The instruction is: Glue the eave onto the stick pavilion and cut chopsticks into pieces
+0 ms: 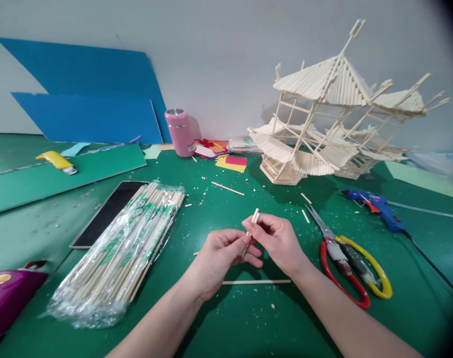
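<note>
Green counter [226, 323] against a grey wall, sawdust and offcuts scattered all over. Far left: purple device [6, 293] at the edge, yellow utility knife [57, 161] on a green board, blue sheets [88, 99] leaning on the wall. Next: dark tablet [103, 214] lying flat, plastic-wrapped bundle of bamboo sticks [125, 253] partly over it. Pink flask [180, 132] stands upright near the wall, coloured paper scraps beside it. Centre: my left hand [221, 256] and right hand [278, 238] meet above the counter, both grips pinched shut on short stick pieces [252, 226], held tilted between the fingertips. Can't tell how many pieces. One long stick [256, 282] lies flat on the counter just below my hands. Right: red-and-yellow shears [345, 261], closed, near my right wrist. Blue glue gun [379, 209] further right, cord trailing off. Behind: stick-built pavilion model [331, 124], standing.
</note>
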Demonstrator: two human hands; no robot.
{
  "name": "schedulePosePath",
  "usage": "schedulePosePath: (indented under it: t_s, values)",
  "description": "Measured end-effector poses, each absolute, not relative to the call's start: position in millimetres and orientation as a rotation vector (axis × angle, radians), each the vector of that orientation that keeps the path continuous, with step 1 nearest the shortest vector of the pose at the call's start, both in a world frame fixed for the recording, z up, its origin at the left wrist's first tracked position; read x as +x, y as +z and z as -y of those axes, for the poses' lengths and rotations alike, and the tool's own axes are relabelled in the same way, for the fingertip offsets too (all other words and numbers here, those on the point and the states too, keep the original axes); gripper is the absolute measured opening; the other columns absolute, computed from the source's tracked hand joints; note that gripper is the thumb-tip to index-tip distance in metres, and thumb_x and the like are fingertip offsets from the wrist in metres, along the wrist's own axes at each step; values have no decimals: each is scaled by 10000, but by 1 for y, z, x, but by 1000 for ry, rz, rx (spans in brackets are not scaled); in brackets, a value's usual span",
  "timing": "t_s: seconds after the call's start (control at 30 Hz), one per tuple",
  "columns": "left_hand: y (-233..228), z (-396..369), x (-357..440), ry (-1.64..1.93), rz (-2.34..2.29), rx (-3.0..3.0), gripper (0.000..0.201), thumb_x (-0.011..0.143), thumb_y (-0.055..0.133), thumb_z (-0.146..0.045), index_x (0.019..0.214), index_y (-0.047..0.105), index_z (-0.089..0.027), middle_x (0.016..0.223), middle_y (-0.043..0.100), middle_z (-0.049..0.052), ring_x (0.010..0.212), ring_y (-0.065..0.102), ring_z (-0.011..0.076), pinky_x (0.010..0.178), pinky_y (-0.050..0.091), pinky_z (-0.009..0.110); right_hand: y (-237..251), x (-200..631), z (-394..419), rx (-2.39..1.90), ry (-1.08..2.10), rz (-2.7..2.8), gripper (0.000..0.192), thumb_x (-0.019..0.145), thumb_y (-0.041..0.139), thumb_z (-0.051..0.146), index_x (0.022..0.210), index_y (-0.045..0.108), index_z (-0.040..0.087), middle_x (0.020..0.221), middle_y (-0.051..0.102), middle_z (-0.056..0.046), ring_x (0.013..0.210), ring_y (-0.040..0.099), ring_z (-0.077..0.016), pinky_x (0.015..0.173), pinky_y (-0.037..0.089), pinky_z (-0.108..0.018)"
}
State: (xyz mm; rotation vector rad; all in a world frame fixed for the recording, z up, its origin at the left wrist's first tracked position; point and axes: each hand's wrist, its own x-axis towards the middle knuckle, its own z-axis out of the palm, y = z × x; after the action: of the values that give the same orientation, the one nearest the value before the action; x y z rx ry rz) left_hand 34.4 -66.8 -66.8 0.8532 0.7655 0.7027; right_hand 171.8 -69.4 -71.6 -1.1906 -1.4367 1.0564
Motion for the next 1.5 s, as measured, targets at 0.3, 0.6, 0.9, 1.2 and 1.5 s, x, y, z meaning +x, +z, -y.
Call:
schedulePosePath:
  t_s: [0.3,0.6,0.9,1.2,1.5]
  values:
    - [-67,68,35,688,-778,810,195,746,589,-273,765,611,-80,682,662,70,583,625,149,659,455,289,-69,176,68,-1269,961,1490,230,803,506,331,678,622,176,567,559,13,516,481,-107,483,381,-219]
    - [-67,69,36,660,-752,772,203,766,568,-280,759,612,-82,707,673,83,587,630,153,652,450,289,-71,177,69,-1285,961,1493,227,800,511,336,697,629,172,532,543,19,510,497,-112,493,388,-226]
    - [-68,68,35,651,-732,741,202,752,582,-280,764,611,-80,705,677,90,584,636,162,650,455,294,-71,177,68,-1288,966,1500,239,797,510,344,667,618,175,522,524,27,498,474,-103,480,372,-220]
    - [-67,68,35,653,-744,730,212,722,607,-294,736,621,-83,689,676,85,570,631,160,643,455,300,-73,177,68,-1276,972,1491,227,794,513,345,687,626,179,520,525,21,495,466,-104,479,375,-226]
    - [-67,68,35,652,-755,727,203,730,599,-280,737,623,-79,689,676,86,570,630,154,639,451,289,-73,176,69,-1266,999,1471,232,795,517,336,655,614,179,519,523,28,489,464,-100,478,374,-221]
